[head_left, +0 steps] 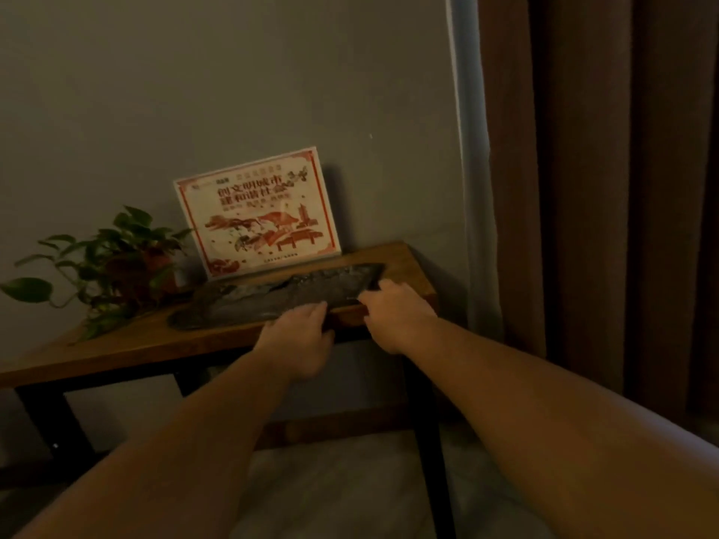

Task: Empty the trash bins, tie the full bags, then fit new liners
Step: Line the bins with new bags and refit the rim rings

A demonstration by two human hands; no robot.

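A flat black plastic liner bag (272, 297) lies folded on the wooden table (128, 344), stretching from near the plant to the table's right end. My left hand (299, 336) holds the bag's near edge at the middle, fingers over the plastic. My right hand (397, 313) pinches the bag's right end at the table's front edge. No trash bin is in view.
A red and white printed sign (256, 212) stands against the grey wall behind the bag. A potted green plant (113, 262) sits at the table's left. Brown curtains (603, 188) hang at the right. The table has black metal legs (428, 441) over a pale floor.
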